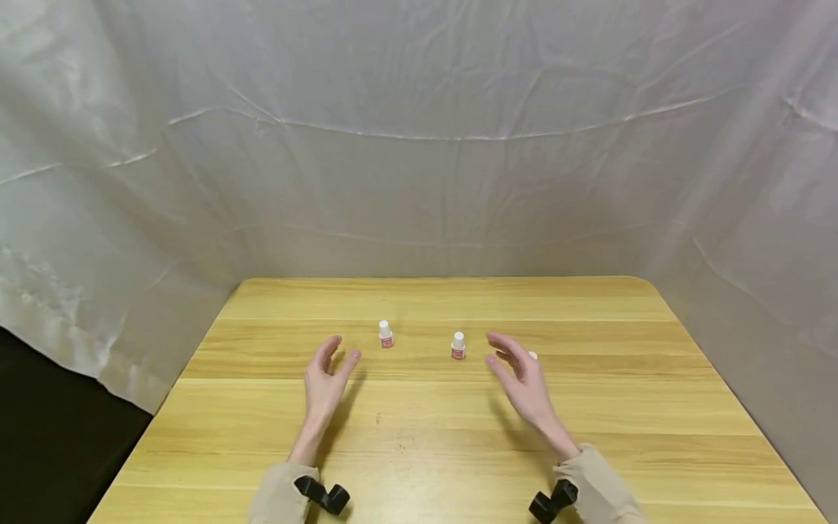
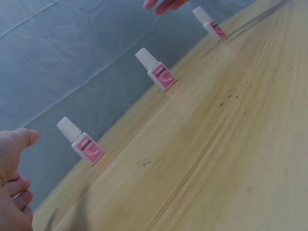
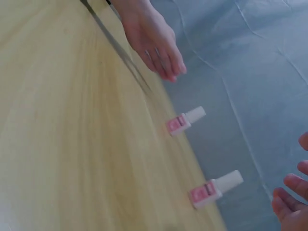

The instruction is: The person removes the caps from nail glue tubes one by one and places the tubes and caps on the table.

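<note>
— Well, how to reach?
— Perhaps low, avoiding tipping. Left hand (image 1: 323,383), right hand (image 1: 525,380): empty, thumbs apart from fingers. Left bottle (image 1: 385,335), middle bottle (image 1: 458,347): between hands; right bottle (image 2: 210,25): beside right hand.

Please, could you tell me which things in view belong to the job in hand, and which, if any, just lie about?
Probably part of the job:
left bottle, nearest the left grip
middle bottle
right bottle, mostly hidden behind the right grip in the head view

Not part, only setting or worn:
wooden table
pale fabric sheet
black wrist devices
</note>
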The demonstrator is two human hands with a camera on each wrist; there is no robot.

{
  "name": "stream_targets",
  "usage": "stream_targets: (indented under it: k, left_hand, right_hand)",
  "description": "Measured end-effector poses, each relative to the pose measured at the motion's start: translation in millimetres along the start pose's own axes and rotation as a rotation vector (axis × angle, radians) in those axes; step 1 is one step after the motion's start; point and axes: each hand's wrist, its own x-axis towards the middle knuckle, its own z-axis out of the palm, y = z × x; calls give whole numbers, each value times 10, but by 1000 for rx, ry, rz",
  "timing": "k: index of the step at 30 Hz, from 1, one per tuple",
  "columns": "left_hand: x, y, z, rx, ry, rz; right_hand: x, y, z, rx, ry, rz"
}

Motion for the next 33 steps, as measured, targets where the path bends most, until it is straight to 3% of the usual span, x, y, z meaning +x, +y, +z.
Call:
stream_targets:
  k: [3, 8, 18, 24, 33]
  left_hand:
    - [35, -22, 61, -52, -11, -1]
    - [97, -30, 172, -88, -35, -10]
    - [238, -18, 393, -113, -91, -8]
    - [331, -23, 461, -51, -111, 11]
    - [401, -39, 523, 9, -141, 2]
  right_hand:
    - [-4, 75, 63, 78, -34, -20]
    - [-24, 180, 139, 164, -103, 52]
    - [-51, 267, 218, 119, -188, 246]
    - [-37, 280, 219, 110, -203, 321]
    - [-42, 299, 205, 125, -217, 323]
